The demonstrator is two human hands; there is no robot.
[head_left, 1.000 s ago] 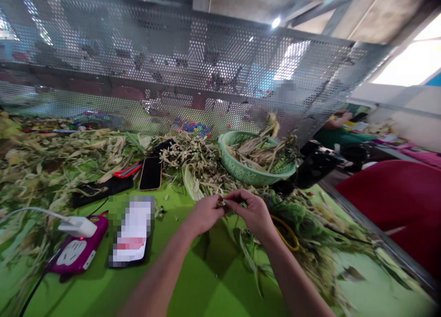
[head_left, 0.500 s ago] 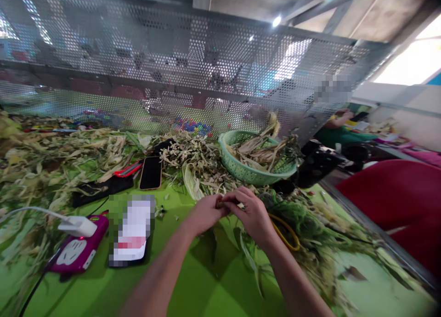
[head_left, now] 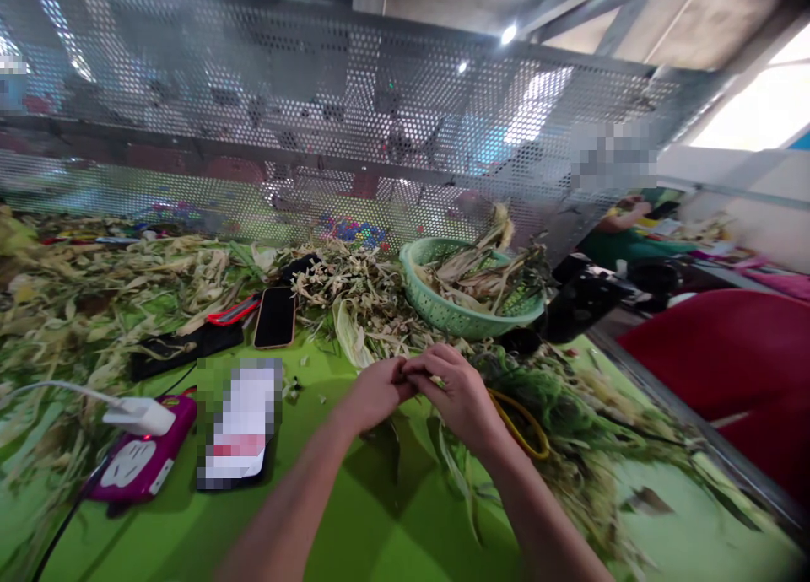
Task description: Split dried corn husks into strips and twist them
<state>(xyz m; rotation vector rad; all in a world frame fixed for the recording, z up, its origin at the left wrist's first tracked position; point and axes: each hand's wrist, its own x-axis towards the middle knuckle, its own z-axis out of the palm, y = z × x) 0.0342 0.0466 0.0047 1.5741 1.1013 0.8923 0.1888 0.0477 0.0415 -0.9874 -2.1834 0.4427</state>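
My left hand (head_left: 378, 390) and my right hand (head_left: 450, 388) meet fingertip to fingertip over the green tabletop (head_left: 380, 540). Both are closed in a pinch, and whatever sits between the fingers is mostly hidden; only a small brownish bit shows. Below them, a dark leaf-like strip (head_left: 395, 449) and some long green husk strips (head_left: 461, 472) show; I cannot tell whether these join what I hold. Just beyond the fingers lies a pale husk piece (head_left: 349, 333). To the right of my right hand is a yellow ring (head_left: 528, 430) among dry strands.
A green basket (head_left: 443, 308) of dried husks stands behind my hands, before a perforated metal panel (head_left: 284, 101). On the left lie a lit phone (head_left: 244, 422), a dark phone (head_left: 276, 318), a red cutter (head_left: 233, 310) and a purple power block (head_left: 143, 455). A red chair (head_left: 727, 354) is at right.
Both hands stay pinched together in nearly the same place, with only slight finger movement. The whole view has shifted very slightly.
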